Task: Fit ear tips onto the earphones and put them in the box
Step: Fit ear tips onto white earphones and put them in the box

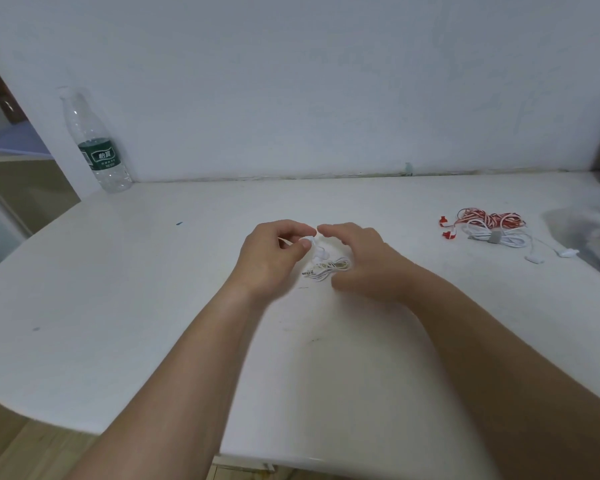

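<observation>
Both hands [274, 252] pinched over earphones [321, 261]

Plain pale blue-white painted wall [309, 81] behind a white, round-edged table top [118, 289], the two meeting along a scuffed joint. Light-brown wood-plank floor [21, 452] visible below the table's near-left edge. Doorway or cabinet opening at far left, detail unclear. Lighting even, soft, shadows faint.

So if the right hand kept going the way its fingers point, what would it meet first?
The right hand points left toward the left hand, so it would likely meet the white earbud pinched in the left fingertips first. Depth is hard to judge; it might brush those fingertips instead.
</observation>
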Demonstrator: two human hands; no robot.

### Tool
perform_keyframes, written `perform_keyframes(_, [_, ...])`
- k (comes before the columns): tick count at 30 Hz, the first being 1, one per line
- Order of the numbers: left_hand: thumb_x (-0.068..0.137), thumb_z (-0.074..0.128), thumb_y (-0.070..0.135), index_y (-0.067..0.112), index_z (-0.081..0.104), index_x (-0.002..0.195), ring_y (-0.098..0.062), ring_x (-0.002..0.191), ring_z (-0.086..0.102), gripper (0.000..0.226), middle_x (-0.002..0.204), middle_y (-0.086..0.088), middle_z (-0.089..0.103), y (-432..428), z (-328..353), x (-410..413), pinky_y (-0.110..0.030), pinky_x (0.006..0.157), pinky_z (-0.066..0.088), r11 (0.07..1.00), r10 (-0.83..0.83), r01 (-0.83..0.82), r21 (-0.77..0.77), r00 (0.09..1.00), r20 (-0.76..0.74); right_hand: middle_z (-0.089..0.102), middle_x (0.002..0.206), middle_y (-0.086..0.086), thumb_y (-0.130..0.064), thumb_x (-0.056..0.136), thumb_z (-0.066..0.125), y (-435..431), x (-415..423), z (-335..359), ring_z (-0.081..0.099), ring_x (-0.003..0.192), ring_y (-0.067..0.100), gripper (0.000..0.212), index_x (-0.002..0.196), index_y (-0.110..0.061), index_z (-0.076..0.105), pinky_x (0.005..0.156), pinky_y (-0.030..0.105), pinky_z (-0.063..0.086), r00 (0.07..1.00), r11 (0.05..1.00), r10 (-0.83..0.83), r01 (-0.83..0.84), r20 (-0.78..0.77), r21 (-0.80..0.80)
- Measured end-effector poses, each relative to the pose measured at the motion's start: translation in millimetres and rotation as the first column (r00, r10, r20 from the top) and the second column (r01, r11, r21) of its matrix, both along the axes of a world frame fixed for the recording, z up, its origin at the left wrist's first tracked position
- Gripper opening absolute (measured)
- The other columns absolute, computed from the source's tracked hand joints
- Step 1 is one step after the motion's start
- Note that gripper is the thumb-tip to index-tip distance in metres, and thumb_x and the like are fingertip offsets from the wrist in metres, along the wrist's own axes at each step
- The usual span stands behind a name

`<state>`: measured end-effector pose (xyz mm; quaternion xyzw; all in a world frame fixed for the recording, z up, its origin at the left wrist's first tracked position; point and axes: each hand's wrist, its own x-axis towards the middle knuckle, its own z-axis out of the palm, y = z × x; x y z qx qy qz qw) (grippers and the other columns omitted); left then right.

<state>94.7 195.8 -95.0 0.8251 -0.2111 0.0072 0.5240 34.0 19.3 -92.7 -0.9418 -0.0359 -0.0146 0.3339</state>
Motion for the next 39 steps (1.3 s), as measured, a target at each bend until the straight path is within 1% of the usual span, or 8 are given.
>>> perform_keyframes(3, [0.092,0.067,0.018,0.025,0.076,0.098,-0.01,0.069,0.057,0.012,0.088,0.006,0.068,-1,-2,1,-0.02,0.066,0.045,1.0,0.024,-0.024,0.015,1.0,0.003,0.05,0.138,-0.017,-0.037,0.078,0.068,3,4,-6,0.037,0.127,0.017,0.072,0.145,-0.039,0.041,0.107,0.039,0.031,1.0,0.989,0.005,-0.005,0.0,-0.15])
perform_keyframes(6, [0.092,0.068,0.02,0.025,0.075,0.097,-0.006,0.065,0.056,0.01,0.082,0.014,0.067,-1,-2,0,-0.014,0.061,0.042,0.999,0.036,-0.037,0.028,0.999,0.02,0.061,0.119,-0.016,-0.042,0.08,0.067,3,9,-12,0.051,0.113,0.017,0.047,0.126,-0.039,0.06,0.098,0.039,0.042,0.997,0.994,0.015,-0.006,0.08,-0.111])
perform_keyframes(12, [0.091,0.067,0.021,0.026,0.075,0.097,0.003,0.059,0.053,0.011,0.085,0.012,0.068,-5,-4,-2,-0.007,0.056,0.038,0.999,0.031,-0.032,0.035,0.999,0.038,0.068,0.105,-0.009,-0.02,0.084,0.075,3,5,-14,0.055,0.086,0.0,0.026,0.11,-0.023,0.072,0.071,0.007,0.038,0.984,0.999,-0.028,0.023,0.177,0.029])
perform_keyframes(19, [0.088,0.07,0.019,0.026,0.075,0.093,0.003,0.075,0.065,0.011,0.087,0.01,0.074,-11,-1,-7,-0.006,0.061,0.041,0.999,0.042,-0.042,-0.001,0.997,0.058,0.069,0.079,-0.014,-0.016,0.079,0.079,5,5,-7,0.061,0.068,-0.007,0.015,0.092,-0.022,0.075,0.06,0.006,0.042,0.972,0.941,-0.186,0.133,0.147,0.311])
perform_keyframes(23, [0.086,0.072,0.02,0.029,0.074,0.089,0.001,0.072,0.066,0.009,0.081,0.011,0.073,-25,9,-14,-0.011,0.062,0.043,0.999,0.038,-0.038,-0.006,0.998,0.052,0.074,0.082,-0.004,-0.01,0.077,0.08,-3,5,9,0.07,0.077,0.008,0.018,0.077,-0.026,0.072,0.076,0.027,0.056,0.961,0.891,-0.256,0.192,0.105,0.411])
perform_keyframes(29, [0.083,0.071,0.011,0.02,0.071,0.093,-0.02,0.075,0.072,0.014,0.08,-0.003,0.075,-64,34,-35,-0.036,0.075,0.057,0.981,-0.02,0.0,-0.193,0.995,-0.098,0.076,0.092,0.005,-0.011,0.076,0.083,-35,-29,36,0.072,0.093,0.021,0.018,0.086,-0.023,0.075,0.092,0.036,0.056,0.925,0.809,-0.365,0.256,0.111,0.529])
perform_keyframes(34, [0.086,0.071,0.001,0.003,0.067,0.1,-0.023,0.068,0.068,0.016,0.074,-0.007,0.072,-131,61,-78,-0.029,0.068,0.058,0.912,-0.178,0.083,-0.402,0.962,-0.205,0.074,0.094,0.006,-0.009,0.073,0.086,-90,-80,61,0.068,0.078,0.015,0.027,0.094,-0.021,0.073,0.075,0.032,0.056,0.85,0.69,-0.509,0.309,0.137,0.654])
perform_keyframes(39, [0.087,0.069,-0.001,0.001,0.066,0.103,-0.02,0.057,0.066,0.016,0.08,-0.019,0.069,-214,80,-119,-0.028,0.059,0.058,0.87,-0.301,0.156,-0.468,0.92,-0.253,0.074,0.094,0.015,0.003,0.074,0.082,-158,-131,78,0.07,0.075,0.02,0.04,0.109,-0.007,0.065,0.075,0.031,0.059,0.734,0.459,-0.669,0.285,0.116,0.841])
